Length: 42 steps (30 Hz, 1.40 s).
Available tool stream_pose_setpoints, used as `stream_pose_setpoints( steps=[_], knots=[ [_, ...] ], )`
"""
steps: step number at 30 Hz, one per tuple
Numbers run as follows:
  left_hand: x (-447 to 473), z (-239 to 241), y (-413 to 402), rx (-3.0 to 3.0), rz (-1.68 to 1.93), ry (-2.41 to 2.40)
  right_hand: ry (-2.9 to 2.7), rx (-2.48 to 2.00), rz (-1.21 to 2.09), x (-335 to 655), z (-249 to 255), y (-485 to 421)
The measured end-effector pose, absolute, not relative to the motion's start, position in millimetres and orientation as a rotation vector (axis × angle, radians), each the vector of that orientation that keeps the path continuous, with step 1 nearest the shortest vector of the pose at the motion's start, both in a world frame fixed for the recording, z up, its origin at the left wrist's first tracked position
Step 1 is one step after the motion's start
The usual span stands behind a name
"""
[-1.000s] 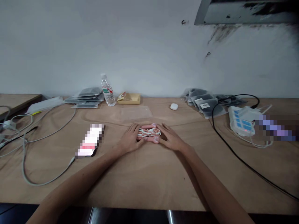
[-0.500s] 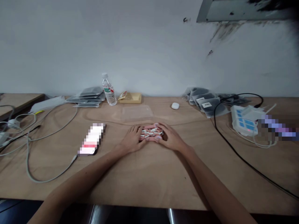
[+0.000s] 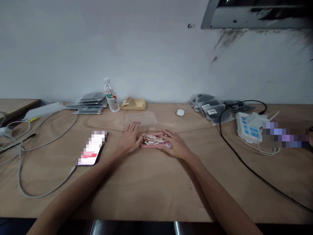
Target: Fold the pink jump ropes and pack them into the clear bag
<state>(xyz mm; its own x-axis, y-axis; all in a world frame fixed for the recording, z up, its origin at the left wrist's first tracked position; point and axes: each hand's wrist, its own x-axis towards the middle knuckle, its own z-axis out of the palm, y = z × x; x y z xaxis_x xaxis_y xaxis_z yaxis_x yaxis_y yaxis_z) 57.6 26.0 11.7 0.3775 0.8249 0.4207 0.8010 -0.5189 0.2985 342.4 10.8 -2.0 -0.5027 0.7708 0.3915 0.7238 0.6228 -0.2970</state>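
Observation:
A bundle of pink sticks with white bands [image 3: 154,142] lies flat on the table between my hands; what exactly it is stays too small to tell. A round lilac end shows at its front right corner. My right hand [image 3: 176,144] curves round the right end, fingers along the back and thumb at the front. On the other side my left hand [image 3: 129,138] rests with its fingers stretched out and away, only the thumb reaching the bundle's left end. A clear plastic sheet [image 3: 144,118] lies just beyond the left fingertips.
A charging phone [image 3: 94,148] lies left, its cable looping forward. Along the wall stand a water bottle [image 3: 111,96], a yellow tray [image 3: 138,104] and grey packets [image 3: 88,101]. A white case [image 3: 180,112], more packets [image 3: 212,109], a power strip [image 3: 248,129] and a black cable [image 3: 238,156] are right.
My left hand has drawn off the bundle to the left and spread out, baring more of the bundle's left end. My right hand stays round the right end. The view has shifted slightly.

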Motion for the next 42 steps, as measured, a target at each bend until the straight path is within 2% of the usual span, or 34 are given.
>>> stream_pose_setpoints(
  steps=[3, 7, 10, 15, 23, 26, 31, 42],
  knots=[
    [48, 28, 31, 2.500, 0.655, 1.613, -2.310, -1.219, 0.125, 362, 1, 15],
    [43, 42, 38, 2.392, 0.736, 1.830, -2.249, -1.222, 0.118, 369, 6, 13],
    [41, 35, 45, 2.535, 0.811, 1.728, -2.244, -1.226, 0.125, 362, 6, 10],
    [41, 13, 46, 2.774, 0.552, 1.684, -2.237, -1.225, 0.165, 356, 5, 9],
    [58, 35, 28, 2.590, 0.534, 2.028, -2.250, -1.204, 0.229, 359, 6, 7],
    [54, 27, 31, 2.613, 0.572, 1.979, -2.263, -1.196, 0.231, 358, 8, 6],
    [45, 12, 41, 2.625, 0.416, 1.906, -2.286, -1.187, 0.244, 357, 13, 4],
    [41, 22, 42, 2.706, 0.313, 1.878, -2.256, -1.024, 0.343, 338, 16, -6]
  ],
)
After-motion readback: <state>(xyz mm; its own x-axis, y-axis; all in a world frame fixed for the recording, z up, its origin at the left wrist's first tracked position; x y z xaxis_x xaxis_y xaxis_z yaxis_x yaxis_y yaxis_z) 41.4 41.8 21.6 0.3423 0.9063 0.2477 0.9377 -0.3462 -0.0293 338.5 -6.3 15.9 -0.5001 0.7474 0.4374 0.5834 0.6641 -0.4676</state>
